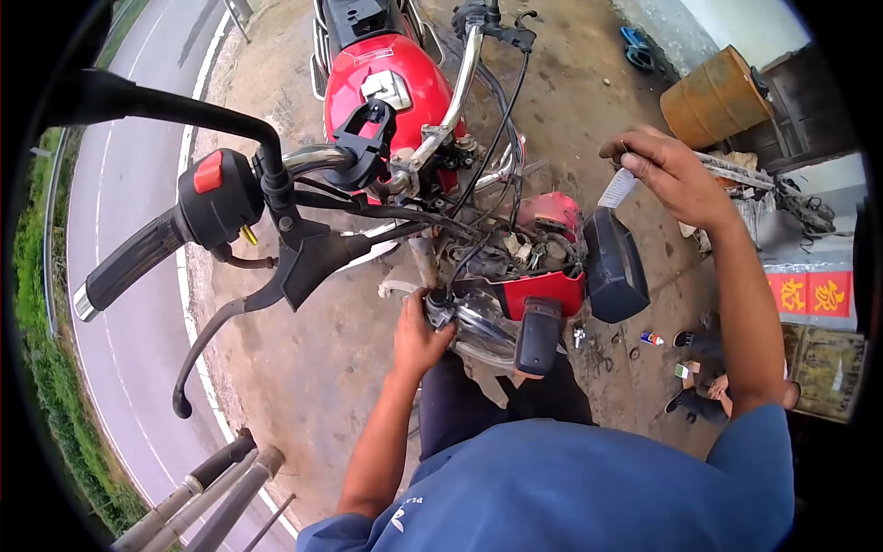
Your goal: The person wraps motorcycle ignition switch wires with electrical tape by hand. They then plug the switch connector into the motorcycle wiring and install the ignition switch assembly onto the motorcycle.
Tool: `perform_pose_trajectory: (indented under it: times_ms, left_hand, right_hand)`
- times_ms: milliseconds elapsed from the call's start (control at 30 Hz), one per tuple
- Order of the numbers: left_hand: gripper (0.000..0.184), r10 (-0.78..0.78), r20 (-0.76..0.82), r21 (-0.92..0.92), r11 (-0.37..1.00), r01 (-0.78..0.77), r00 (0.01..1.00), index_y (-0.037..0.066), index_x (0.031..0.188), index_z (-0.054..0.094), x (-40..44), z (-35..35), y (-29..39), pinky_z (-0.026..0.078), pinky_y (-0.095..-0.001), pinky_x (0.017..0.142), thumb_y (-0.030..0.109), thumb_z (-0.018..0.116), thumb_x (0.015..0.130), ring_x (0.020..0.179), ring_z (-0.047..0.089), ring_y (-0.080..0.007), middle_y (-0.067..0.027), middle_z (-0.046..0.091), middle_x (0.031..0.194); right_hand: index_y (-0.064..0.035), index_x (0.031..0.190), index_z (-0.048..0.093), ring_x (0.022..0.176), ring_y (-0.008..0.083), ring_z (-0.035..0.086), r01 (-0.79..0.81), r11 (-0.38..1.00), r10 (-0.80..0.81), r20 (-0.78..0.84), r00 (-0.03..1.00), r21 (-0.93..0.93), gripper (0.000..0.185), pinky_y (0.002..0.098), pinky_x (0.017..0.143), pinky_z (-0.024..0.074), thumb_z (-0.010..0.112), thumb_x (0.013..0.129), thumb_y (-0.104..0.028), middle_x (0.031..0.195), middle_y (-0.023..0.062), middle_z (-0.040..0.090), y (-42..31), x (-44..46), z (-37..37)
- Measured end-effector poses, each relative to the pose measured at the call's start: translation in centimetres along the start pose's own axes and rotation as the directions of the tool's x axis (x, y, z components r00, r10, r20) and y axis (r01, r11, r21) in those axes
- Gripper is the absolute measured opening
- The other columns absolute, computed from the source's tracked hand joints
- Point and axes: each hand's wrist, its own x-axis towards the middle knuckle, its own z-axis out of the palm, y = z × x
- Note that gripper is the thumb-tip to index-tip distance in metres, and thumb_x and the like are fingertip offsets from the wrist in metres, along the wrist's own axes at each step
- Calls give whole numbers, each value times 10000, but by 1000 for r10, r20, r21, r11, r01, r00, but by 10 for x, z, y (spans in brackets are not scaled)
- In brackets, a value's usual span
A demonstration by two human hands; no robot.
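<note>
A red motorcycle [386, 87] stands in front of me, its headlight housing [543, 294] open with bundled wires [524, 250] showing. My left hand [423, 336] is closed around a metal fork part [440, 308] below the handlebar. My right hand [671, 175] is raised at the right, its thumb and fingers pinching a small white tag [618, 188] above a black instrument or lamp unit [614, 267]. The left handlebar grip [133, 262], with its black switch housing [221, 195] and lever [198, 354], reaches out to the left.
A rusty orange barrel [716, 99] stands at the upper right, near blue sandals [636, 48]. Another person [708, 400] is low at the right beside a small can [651, 338]. Metal pipes [207, 497] rise at the lower left; a road [129, 230] runs beyond.
</note>
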Motion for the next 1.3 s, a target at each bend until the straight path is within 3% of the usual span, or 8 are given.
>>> perform_pose_trajectory:
  times_ms: [100,267,400,533,633,867,1033,1300]
  left_hand:
    - [574,-258,551,-324,810,489,794,35,1335,539,0,-33,4,581,-399,755,206,810,858,973,712,-294,-145,632,1171]
    - [637,245,610,-788,89,609,754,91,1473,377,-21,-74,40,613,-347,623,416,670,1009,961,725,-328,-206,543,1356]
    - [447,214,603,-781,-35,623,769,133,1443,381,-36,-89,107,671,-442,643,328,551,1079,1005,732,-360,-217,588,1259]
    - [338,171,584,-809,41,586,794,153,1398,427,-50,-70,130,677,-428,614,269,525,1096,785,751,-310,-162,674,1055]
    - [315,94,584,-801,224,555,806,150,1276,534,-58,-63,164,605,-340,498,392,562,1076,566,643,-215,-76,656,897]
    - [312,38,608,-754,339,562,793,133,1150,562,-67,-69,190,503,-344,504,428,469,1108,679,606,-185,-50,634,946]
    - [397,141,666,-726,348,593,733,69,1243,508,-58,-81,170,586,-381,542,429,546,1083,701,635,-185,-75,620,966]
    - [332,126,705,-677,409,612,698,76,1157,473,-64,-91,145,594,-354,546,397,533,1093,708,621,-163,-62,592,968]
  right_hand:
    - [3,1085,649,1107,268,651,68,959,39,-363,931,277,297,418,1057,457,564,1075,-282,1102,121,691,-47,-81,-18]
    - [-38,1106,570,1102,389,675,248,921,13,-658,753,302,373,592,1127,413,521,1082,-407,1070,236,707,-120,-214,32]
    - [-27,943,678,1152,383,678,-2,997,50,-655,754,73,442,531,1047,488,598,1038,-451,1201,244,711,-164,-256,93]
    - [-29,932,696,1024,347,735,295,870,74,-695,715,396,307,473,962,513,629,1028,-313,999,178,751,-185,-276,160]
    - [-8,1020,675,934,362,735,-149,815,418,-389,821,560,276,450,880,543,611,1028,-276,909,195,734,-221,-287,195]
    - [-11,1294,609,886,405,682,-229,973,165,-656,737,-12,333,494,815,557,611,962,-33,991,206,699,-277,-258,236]
    - [-42,1281,571,732,405,692,-616,778,547,-620,563,128,380,500,628,534,704,969,-214,871,193,713,-314,-231,274]
    - [-48,1040,662,836,326,661,-641,764,276,-859,432,-77,204,434,740,533,734,910,-188,866,113,684,-344,-207,285]
